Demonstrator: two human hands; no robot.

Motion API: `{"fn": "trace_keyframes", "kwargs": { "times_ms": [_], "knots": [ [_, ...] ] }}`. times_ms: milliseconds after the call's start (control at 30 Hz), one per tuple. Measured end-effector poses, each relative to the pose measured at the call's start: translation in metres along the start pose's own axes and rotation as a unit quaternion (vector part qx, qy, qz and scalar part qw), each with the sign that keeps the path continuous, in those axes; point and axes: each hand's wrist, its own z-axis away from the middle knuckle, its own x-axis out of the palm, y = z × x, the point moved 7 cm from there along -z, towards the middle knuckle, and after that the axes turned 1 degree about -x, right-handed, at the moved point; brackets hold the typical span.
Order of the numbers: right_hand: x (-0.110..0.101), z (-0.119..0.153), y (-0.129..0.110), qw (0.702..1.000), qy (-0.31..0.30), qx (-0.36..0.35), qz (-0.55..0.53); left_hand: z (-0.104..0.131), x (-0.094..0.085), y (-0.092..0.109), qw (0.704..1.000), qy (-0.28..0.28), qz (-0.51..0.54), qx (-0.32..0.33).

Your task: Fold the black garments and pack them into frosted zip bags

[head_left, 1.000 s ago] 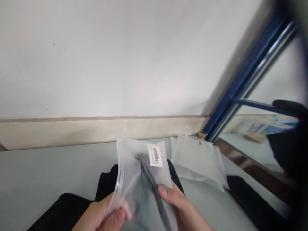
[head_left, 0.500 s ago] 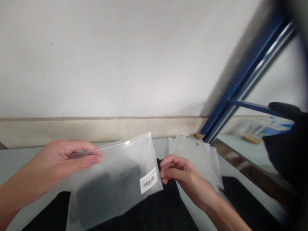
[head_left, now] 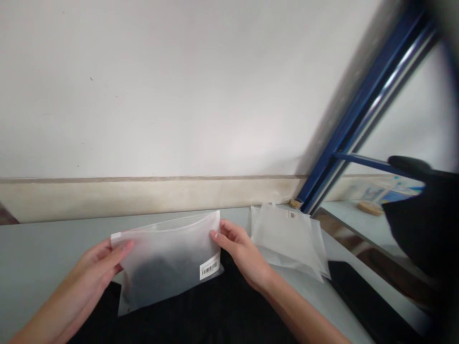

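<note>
A frosted plastic zip bag (head_left: 168,253) hangs between my two hands, its upper edge slightly parted. Something dark shows through its lower half, and a white barcode label (head_left: 209,268) is at its lower right. My left hand (head_left: 103,263) pinches the bag's upper left corner, thumb in front. Gripping the upper right side is my right hand (head_left: 236,246), thumb on the front face and fingers behind. Below the bag spreads black fabric (head_left: 215,310).
More frosted bags (head_left: 287,234) lie stacked on the grey table (head_left: 46,243) to the right. Near them is a flat black item (head_left: 362,296). A blue metal frame (head_left: 344,134) rises at the right, with black cloth (head_left: 412,224) hanging there. A white wall stands behind.
My right hand has moved left and taken hold of the bag's right side. My left hand has shifted to its left corner. The bag's top edge now gapes slightly.
</note>
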Motion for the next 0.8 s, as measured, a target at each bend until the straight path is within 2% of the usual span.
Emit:
{"fn": "trace_keyframes", "kwargs": {
  "times_ms": [100, 167, 233, 333, 400, 433, 467, 533, 600, 633, 700, 800],
  "knots": [
    [0.001, -0.003, -0.006, 0.999, 0.042, -0.007, 0.023, 0.005, 0.004, -0.014, 0.999, 0.023, 0.048, -0.007],
    [-0.013, 0.002, -0.014, 0.995, 0.077, -0.012, 0.056, 0.010, 0.010, -0.016, 0.998, 0.033, 0.044, 0.003],
    [-0.036, 0.008, -0.026, 0.987, 0.118, -0.019, 0.111, 0.015, 0.020, -0.018, 1.000, 0.014, 0.007, 0.023],
    [-0.070, 0.015, -0.049, 0.957, 0.199, -0.038, 0.208, 0.020, 0.034, -0.023, 0.995, -0.025, -0.079, 0.055],
    [-0.070, 0.017, -0.069, 0.930, 0.232, -0.077, 0.275, 0.022, 0.039, -0.028, 0.991, -0.042, -0.119, 0.055],
    [-0.058, 0.015, -0.080, 0.916, 0.214, -0.116, 0.318, 0.022, 0.040, -0.029, 0.988, -0.052, -0.132, 0.057],
    [-0.036, 0.013, -0.091, 0.900, 0.170, -0.165, 0.366, 0.023, 0.041, -0.028, 0.986, -0.063, -0.143, 0.064],
    [0.028, 0.007, -0.102, 0.849, -0.007, -0.264, 0.457, 0.026, 0.042, -0.022, 0.977, -0.087, -0.169, 0.092],
    [0.084, 0.004, -0.096, 0.794, -0.169, -0.292, 0.505, 0.029, 0.039, -0.016, 0.967, -0.092, -0.207, 0.118],
    [0.103, 0.002, -0.092, 0.770, -0.219, -0.293, 0.523, 0.030, 0.036, -0.014, 0.962, -0.092, -0.226, 0.126],
    [0.127, -0.002, -0.085, 0.738, -0.271, -0.296, 0.543, 0.032, 0.033, -0.013, 0.955, -0.091, -0.251, 0.130],
    [0.131, -0.004, -0.085, 0.716, -0.285, -0.326, 0.548, 0.035, 0.032, -0.010, 0.954, -0.094, -0.251, 0.137]
  ]
}}
